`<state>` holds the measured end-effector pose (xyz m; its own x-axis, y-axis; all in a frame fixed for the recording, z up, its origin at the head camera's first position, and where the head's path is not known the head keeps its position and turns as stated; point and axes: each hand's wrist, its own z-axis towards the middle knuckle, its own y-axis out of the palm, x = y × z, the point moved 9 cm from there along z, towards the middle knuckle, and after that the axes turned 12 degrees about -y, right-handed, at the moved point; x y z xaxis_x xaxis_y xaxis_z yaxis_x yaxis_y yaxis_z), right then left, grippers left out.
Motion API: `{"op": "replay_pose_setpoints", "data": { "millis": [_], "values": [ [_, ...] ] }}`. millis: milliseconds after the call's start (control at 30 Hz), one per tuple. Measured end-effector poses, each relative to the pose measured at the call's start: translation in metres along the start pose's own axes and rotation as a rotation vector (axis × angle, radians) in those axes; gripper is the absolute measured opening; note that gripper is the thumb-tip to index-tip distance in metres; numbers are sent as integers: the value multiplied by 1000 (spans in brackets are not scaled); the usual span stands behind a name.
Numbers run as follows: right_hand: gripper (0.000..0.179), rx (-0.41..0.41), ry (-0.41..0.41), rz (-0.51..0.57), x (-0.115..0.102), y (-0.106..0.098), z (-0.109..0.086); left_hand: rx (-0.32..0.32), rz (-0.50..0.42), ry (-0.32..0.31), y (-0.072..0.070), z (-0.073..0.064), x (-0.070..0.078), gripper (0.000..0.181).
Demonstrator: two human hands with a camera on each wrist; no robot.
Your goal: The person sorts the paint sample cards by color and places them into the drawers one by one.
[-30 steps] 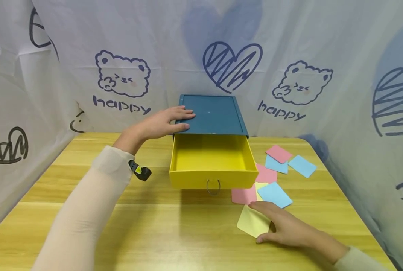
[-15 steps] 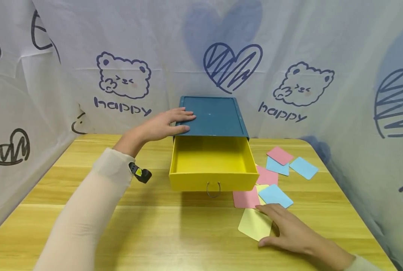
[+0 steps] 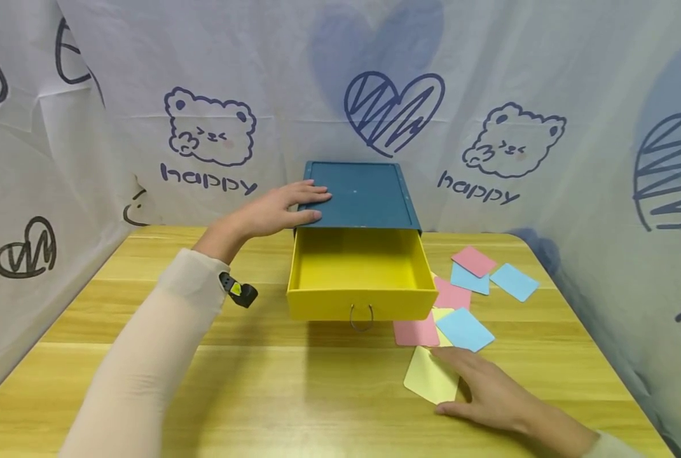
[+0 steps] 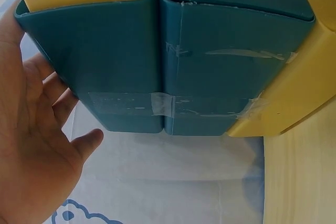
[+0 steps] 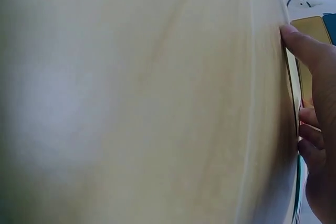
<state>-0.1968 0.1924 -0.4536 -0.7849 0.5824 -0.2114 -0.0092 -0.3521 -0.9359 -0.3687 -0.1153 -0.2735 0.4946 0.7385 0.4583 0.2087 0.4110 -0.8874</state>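
Note:
My left hand (image 3: 280,208) rests with outstretched fingers on the left part of the top of a dark blue drawer box (image 3: 369,194). Its yellow drawer (image 3: 320,306) is pulled out, with a thin wire ring handle at the front. The left wrist view shows that hand beside two dark blue-green casings (image 4: 123,51) joined with clear tape. At the front right, my right hand (image 3: 491,391) holds a pale yellow card (image 3: 428,376) by opposite edges, thumb near the close corner and fingers at the far one. In the right wrist view the thumb (image 5: 299,40) is low beside the tabletop.
Behind the right hand lie pink cards (image 3: 417,333), blue cards (image 3: 466,329) and another yellow card (image 3: 443,315), partly overlapping. The drawer hides part of this spread. White printed curtains (image 3: 294,76) hang around the wooden table (image 3: 260,388).
The left hand stays on the box. The right hand and the yellow card keep almost the same place, with only a slight shift of the whole view.

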Motion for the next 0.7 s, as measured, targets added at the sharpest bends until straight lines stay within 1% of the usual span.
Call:
{"op": "replay_pose_setpoints", "data": {
  "millis": [133, 300, 500, 700],
  "values": [
    [79, -16, -8, -5, -2, 1, -2, -3, -11, -2, 1, 0, 0, 55],
    [73, -48, -23, 29, -4, -3, 0, -2, -23, -5, 2, 0, -1, 55],
    [75, -92, -73, 28, -7, -7, 4, -9, -37, -4, 1, 0, 0, 55],
    [76, -127, -65, 51, -8, -11, 7, -15, -44, -2, 1, 1, 0, 55]
  ]
}}
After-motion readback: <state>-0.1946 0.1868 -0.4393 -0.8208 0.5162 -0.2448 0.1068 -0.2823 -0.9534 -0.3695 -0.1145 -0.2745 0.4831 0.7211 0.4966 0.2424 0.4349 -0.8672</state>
